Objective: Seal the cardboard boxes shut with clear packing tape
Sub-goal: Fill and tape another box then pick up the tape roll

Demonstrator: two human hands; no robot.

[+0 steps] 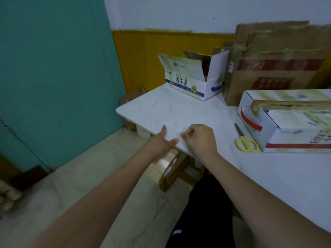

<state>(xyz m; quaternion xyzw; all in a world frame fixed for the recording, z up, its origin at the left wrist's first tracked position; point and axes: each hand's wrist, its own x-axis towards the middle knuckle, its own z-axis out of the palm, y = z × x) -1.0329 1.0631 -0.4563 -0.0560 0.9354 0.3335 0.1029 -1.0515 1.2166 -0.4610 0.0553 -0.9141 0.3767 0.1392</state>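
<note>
My left hand is at the near-left edge of the white table, with thumb and one finger lying on the tabletop. A roll of clear packing tape hangs just below that hand, under the table edge; the fingers holding it are hidden. Beside it, my right hand rests on the tabletop with fingers curled, pinching what looks like the clear tape end, which is barely visible. A printed white box lies at the right with tape along its top seam. Another printed box stands at the back, flaps open.
Yellow-handled scissors lie on the table left of the near box. Large brown cardboard boxes lean against the back wall. More boxes and a wooden stool sit under the table. A teal door stands at the left.
</note>
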